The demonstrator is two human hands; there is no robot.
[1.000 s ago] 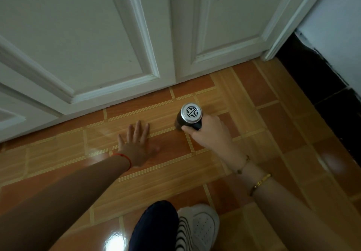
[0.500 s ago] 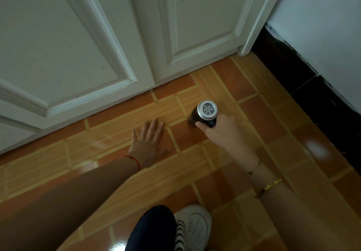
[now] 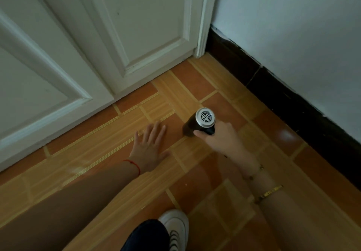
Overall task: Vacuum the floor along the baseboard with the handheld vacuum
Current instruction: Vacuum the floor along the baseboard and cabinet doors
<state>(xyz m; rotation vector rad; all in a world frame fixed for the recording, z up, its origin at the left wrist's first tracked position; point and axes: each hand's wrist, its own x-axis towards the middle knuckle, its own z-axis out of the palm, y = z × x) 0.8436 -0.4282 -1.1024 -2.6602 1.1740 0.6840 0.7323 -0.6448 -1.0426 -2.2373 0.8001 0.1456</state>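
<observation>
While the left hand (image 3: 149,149) is laid flat on the tiled floor (image 3: 88,153), fingers spread, the handheld vacuum (image 3: 199,122) is gripped by the right hand (image 3: 222,137), vented end up, near the dark baseboard (image 3: 283,94); the bracelet (image 3: 271,190) engraving is unreadable.

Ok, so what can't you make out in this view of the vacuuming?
Head view:
Nozzle of the handheld vacuum: hidden behind its own black body, so contact with the floor tiles cannot be told.
Fingers of the right hand: curled under the vacuum, out of sight.
White shoe: partly covered by the dark trouser leg, which the bottom edge cuts off.
Dust on the tiles: too small to see.
</observation>
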